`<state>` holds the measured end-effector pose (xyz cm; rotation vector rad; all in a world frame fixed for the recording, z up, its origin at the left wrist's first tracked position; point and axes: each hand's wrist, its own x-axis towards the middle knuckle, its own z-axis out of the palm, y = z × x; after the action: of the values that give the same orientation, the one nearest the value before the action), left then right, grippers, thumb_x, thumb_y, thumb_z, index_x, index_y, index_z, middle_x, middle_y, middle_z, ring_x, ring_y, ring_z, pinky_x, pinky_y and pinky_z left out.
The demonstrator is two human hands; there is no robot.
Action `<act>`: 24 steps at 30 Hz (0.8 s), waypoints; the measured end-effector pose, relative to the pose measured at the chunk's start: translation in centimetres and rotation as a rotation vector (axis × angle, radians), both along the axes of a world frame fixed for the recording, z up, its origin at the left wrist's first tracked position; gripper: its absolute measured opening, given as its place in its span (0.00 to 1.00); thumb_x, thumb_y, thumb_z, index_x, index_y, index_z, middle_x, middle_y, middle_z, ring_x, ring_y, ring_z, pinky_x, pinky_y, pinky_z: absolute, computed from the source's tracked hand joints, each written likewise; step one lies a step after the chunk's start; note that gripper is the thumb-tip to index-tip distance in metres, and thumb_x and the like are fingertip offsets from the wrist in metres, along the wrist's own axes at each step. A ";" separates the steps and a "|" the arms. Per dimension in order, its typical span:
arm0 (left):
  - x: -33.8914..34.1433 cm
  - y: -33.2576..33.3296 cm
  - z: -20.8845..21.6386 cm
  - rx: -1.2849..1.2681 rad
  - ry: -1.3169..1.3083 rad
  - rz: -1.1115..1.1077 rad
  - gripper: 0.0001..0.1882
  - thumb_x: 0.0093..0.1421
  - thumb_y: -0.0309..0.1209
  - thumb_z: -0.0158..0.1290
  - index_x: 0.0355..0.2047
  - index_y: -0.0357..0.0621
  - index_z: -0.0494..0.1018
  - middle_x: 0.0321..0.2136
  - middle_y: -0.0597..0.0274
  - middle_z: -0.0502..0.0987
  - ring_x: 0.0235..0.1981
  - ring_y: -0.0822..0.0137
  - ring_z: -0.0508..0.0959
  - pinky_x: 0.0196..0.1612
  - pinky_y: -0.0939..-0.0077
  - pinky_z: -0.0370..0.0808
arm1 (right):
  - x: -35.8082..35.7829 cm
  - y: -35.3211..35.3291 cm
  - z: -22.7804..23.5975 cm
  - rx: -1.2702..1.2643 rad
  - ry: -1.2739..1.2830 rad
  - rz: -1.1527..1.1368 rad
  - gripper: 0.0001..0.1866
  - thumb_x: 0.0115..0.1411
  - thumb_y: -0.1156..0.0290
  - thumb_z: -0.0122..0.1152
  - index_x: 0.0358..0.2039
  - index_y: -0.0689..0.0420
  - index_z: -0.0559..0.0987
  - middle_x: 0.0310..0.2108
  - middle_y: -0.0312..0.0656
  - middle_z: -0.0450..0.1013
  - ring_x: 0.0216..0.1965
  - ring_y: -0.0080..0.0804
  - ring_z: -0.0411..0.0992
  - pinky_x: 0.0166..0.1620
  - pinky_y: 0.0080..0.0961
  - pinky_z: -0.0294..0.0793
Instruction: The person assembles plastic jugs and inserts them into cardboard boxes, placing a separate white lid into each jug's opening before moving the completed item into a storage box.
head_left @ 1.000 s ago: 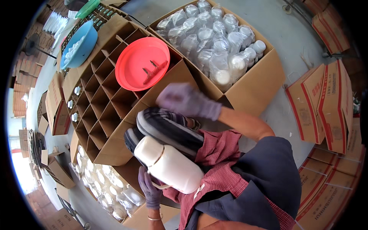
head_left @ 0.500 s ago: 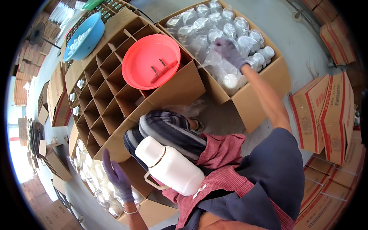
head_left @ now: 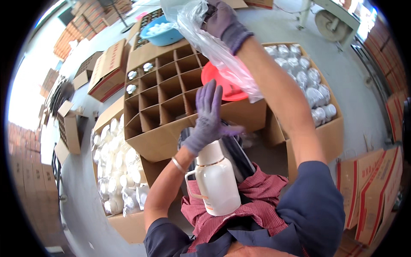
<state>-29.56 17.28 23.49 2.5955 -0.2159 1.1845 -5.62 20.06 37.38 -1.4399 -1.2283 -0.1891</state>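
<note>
High in front of me, my right hand (head_left: 222, 23) is closed on the top of a clear plastic bag (head_left: 195, 32), which hangs down across the red basin (head_left: 212, 77). My left hand (head_left: 206, 122), in a purple-grey glove like the right, is open with fingers spread, below the bag's hanging part. Just under that hand a white vacuum flask (head_left: 217, 186) with a side handle rests on my lap, its top partly hidden by the glove. The basin sits on a carton with cardboard dividers (head_left: 171, 145); a few silvery tops show in its left cells.
To the right stands a carton (head_left: 319, 145) of clear-wrapped silvery pieces. A carton (head_left: 124, 225) at left holds bagged white parts. Beyond the divided carton is a blue basin (head_left: 165, 38) of small white pieces. Red-edged flat cartons (head_left: 364, 188) lean at right.
My right hand has come up and left from the right carton, lifting the clear bag. My left hand has risen from beside the left carton to above the flask. The view has turned.
</note>
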 end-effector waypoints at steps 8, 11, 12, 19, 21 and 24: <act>3.1 4.3 0.5 -1.416 -0.276 0.009 0.11 0.66 0.31 0.51 0.34 0.34 0.77 0.30 0.70 0.76 0.30 0.80 0.70 0.35 0.85 0.68 | -4.6 4.2 -5.4 0.106 0.264 0.257 0.26 0.59 0.59 0.61 0.51 0.62 0.69 0.42 0.50 0.73 0.45 0.43 0.72 0.49 0.34 0.70; 1.5 7.2 -1.0 -1.459 -0.301 0.033 0.14 0.67 0.36 0.51 0.32 0.37 0.77 0.25 0.77 0.72 0.25 0.84 0.64 0.29 0.86 0.62 | -9.5 -2.3 -7.3 0.100 -0.278 0.014 0.35 0.58 0.53 0.62 0.59 0.61 0.65 0.53 0.53 0.66 0.55 0.44 0.65 0.54 0.38 0.66; 1.4 7.2 -1.5 -1.485 -0.285 0.013 0.15 0.67 0.38 0.50 0.32 0.38 0.77 0.25 0.76 0.72 0.25 0.83 0.64 0.29 0.86 0.62 | -10.5 -4.2 -9.1 0.004 -0.553 -0.064 0.40 0.57 0.52 0.62 0.63 0.61 0.61 0.56 0.51 0.63 0.57 0.40 0.64 0.55 0.37 0.67; -11.5 9.4 -9.1 -1.654 -0.264 -0.412 0.25 0.59 0.30 0.58 0.55 0.39 0.65 0.51 0.62 0.72 0.52 0.66 0.74 0.50 0.69 0.77 | -12.2 -12.2 -20.1 -0.451 0.006 -0.188 0.27 0.51 0.68 0.64 0.53 0.60 0.72 0.44 0.51 0.72 0.44 0.45 0.72 0.51 0.35 0.70; -15.1 7.4 -11.3 -1.011 -0.047 -0.097 0.25 0.53 0.24 0.63 0.51 0.38 0.67 0.46 0.60 0.74 0.44 0.67 0.75 0.45 0.72 0.77 | -14.9 -14.0 -23.1 -0.340 0.198 -0.199 0.22 0.53 0.74 0.59 0.50 0.62 0.72 0.42 0.52 0.71 0.44 0.46 0.72 0.48 0.34 0.71; -18.6 4.7 -12.1 -0.680 0.191 0.144 0.17 0.50 0.26 0.65 0.36 0.38 0.70 0.32 0.66 0.75 0.30 0.72 0.73 0.31 0.74 0.72 | -16.7 -16.0 -26.9 -0.219 0.236 -0.272 0.18 0.53 0.74 0.59 0.46 0.63 0.73 0.42 0.53 0.70 0.44 0.47 0.71 0.48 0.33 0.71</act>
<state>-48.16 21.98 11.41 2.1111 0.3604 0.8433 -22.37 4.02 10.49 -1.7651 -0.8788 -0.0664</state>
